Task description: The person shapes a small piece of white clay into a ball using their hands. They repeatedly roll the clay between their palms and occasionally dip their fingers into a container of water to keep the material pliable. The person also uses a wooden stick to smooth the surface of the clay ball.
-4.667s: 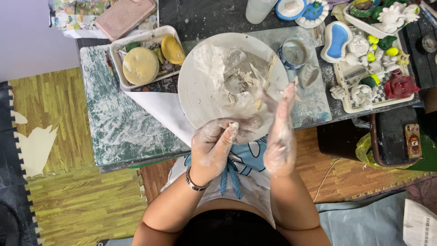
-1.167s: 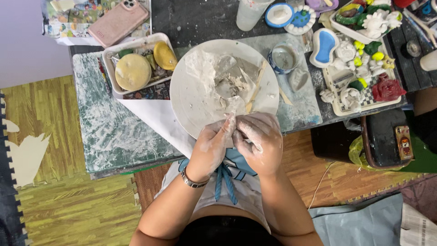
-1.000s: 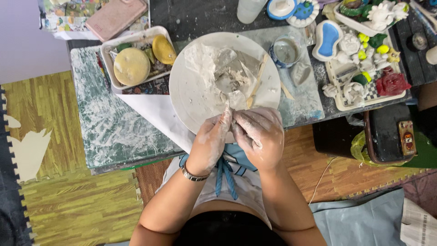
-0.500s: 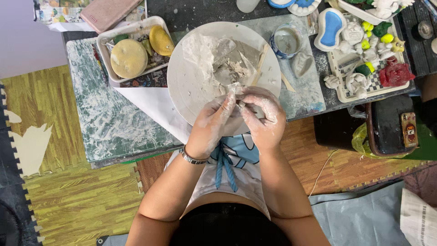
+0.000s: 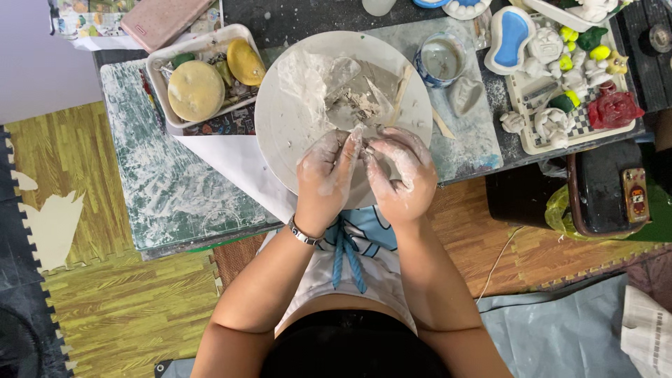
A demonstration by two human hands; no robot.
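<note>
My left hand (image 5: 325, 175) and right hand (image 5: 400, 175) pinch small soft grey clay lump (image 5: 364, 148), fingertips clenched round it; pliable, sticky, light; round white clay-smeared turntable (image 5: 294, 126) at 12 o'clock.

Low table (image 5: 175, 203), yellow-green foam floor mats (image 5: 119, 308)

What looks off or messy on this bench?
Nothing spilled or broken. White clay residue smears the green mat and coats both the left hand and right hand, which pinch a small clay piece over the round turntable.

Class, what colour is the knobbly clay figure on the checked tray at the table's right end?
Red knobbly clay figure, clearest in the head view.
</note>
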